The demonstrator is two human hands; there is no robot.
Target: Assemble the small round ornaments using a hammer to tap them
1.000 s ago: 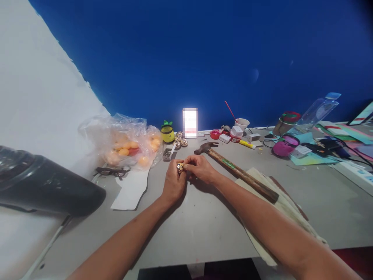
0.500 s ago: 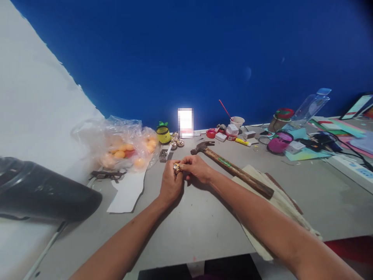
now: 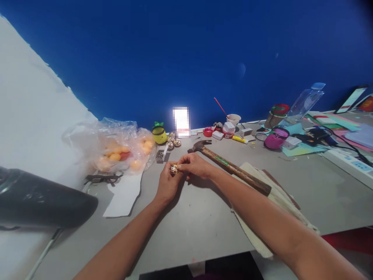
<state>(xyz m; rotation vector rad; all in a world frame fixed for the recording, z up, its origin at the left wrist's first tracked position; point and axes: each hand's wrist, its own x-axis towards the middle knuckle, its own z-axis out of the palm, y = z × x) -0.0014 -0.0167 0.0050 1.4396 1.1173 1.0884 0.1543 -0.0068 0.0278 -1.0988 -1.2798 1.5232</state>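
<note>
My left hand (image 3: pixel 168 182) is closed around a small orange ball (image 3: pixel 174 169) studded with shiny metal tacks. At the ball's right side, my right hand (image 3: pixel 196 166) has its thumb and fingertips pinched together; anything between them is too small to make out. Just beyond my left hand stands a small open box (image 3: pixel 160 156) of metal tacks. More tack-studded balls (image 3: pixel 176 142) lie behind it, beside a yellow pineapple-shaped pouch (image 3: pixel 159 134). A clear plastic bag (image 3: pixel 121 134) with several orange balls in it sits to the left.
A claw hammer (image 3: pixel 233 167) lies right of my hands, its handle end over a folded cloth (image 3: pixel 256 177). Glasses (image 3: pixel 104 178) and white paper (image 3: pixel 125 198) are at left, near a dark cylinder (image 3: pixel 46 198). A paper cup (image 3: pixel 234 119), small boxes and a power strip (image 3: pixel 349 165) stand right.
The view has shifted slightly, so the table's things sit a little further left. The studded ball has turned a little in my left hand; my right fingertips stay against it.
</note>
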